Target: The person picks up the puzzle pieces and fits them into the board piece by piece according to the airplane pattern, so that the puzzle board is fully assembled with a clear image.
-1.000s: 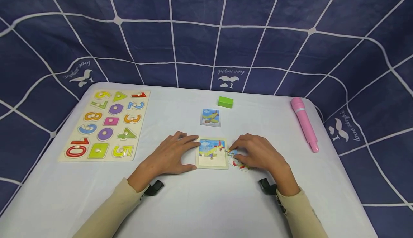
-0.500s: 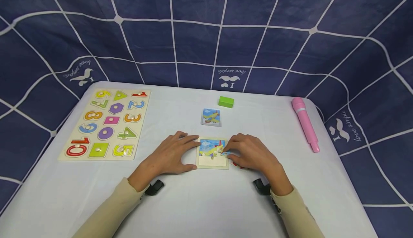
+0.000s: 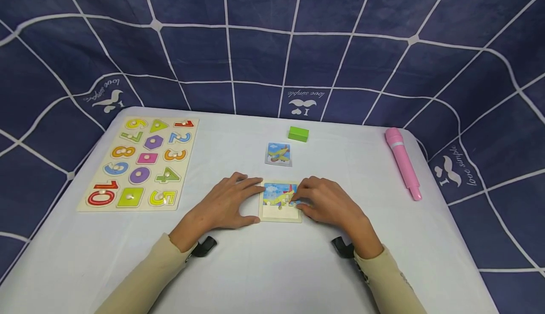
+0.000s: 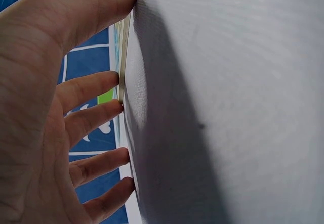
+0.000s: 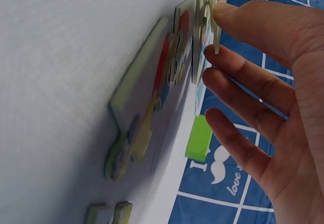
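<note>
A small wooden jigsaw board (image 3: 278, 214) with an airplane picture lies on the table; its upper part carries fitted pieces and its lower part is bare. My left hand (image 3: 227, 203) rests at the board's left edge, fingers spread and thumb touching the frame, as the left wrist view shows too. Over the board's right side, my right hand (image 3: 327, 201) pinches a jigsaw piece (image 5: 217, 34) between thumb and forefinger. Several loose jigsaw pieces (image 5: 139, 64) lie on the cloth below the right hand, hidden by it in the head view.
Beyond the board lie a small airplane picture puzzle (image 3: 278, 154) and a green block (image 3: 298, 134). A number-and-shape peg board (image 3: 187, 139) sits at the left. A pink microphone-shaped object (image 3: 402, 162) is at the right. Blue gridded cloth (image 3: 255, 58) rises behind the table.
My right hand has moved left from the loose pieces onto the board's right side, carrying a jigsaw piece. The left hand has stayed at the board's left edge.
</note>
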A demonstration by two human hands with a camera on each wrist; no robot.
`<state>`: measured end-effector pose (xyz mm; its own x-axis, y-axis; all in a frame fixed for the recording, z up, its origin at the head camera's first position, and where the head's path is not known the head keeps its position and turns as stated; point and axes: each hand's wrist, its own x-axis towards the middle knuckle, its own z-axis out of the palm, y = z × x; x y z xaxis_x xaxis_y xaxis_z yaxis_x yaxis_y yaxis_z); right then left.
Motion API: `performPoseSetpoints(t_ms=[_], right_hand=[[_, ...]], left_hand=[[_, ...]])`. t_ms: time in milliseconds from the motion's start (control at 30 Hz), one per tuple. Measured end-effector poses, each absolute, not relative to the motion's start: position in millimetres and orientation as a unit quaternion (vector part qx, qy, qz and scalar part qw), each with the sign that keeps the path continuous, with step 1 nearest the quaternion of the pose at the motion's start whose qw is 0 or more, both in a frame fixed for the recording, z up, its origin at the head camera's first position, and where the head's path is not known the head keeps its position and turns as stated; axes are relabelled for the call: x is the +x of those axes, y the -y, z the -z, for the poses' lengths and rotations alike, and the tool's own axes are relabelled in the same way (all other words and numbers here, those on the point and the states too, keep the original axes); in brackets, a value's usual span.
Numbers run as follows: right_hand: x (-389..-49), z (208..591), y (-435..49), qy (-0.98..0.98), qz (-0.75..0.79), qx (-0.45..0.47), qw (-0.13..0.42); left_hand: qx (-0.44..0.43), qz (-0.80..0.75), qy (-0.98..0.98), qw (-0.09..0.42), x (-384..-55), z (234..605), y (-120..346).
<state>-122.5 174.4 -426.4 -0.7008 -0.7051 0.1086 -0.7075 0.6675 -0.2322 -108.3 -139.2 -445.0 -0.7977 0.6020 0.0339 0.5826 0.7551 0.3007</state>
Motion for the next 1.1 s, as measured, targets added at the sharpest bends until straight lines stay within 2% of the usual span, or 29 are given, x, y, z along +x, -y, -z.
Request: performPoseSetpoints(t_ms=[567,1100], right_hand=[[-123.0,430.7,-168.8,0.909,-0.137,0.394,0.014],[-121.8,428.4,-169.3,0.906,-0.129,0.402,-0.012]], left_hand=[[0.313,-0.147,-0.938,0.038,-108.1,444.3,139.3],[0.312,-0.143,-0.938,0.046,-109.4,443.5,138.8]])
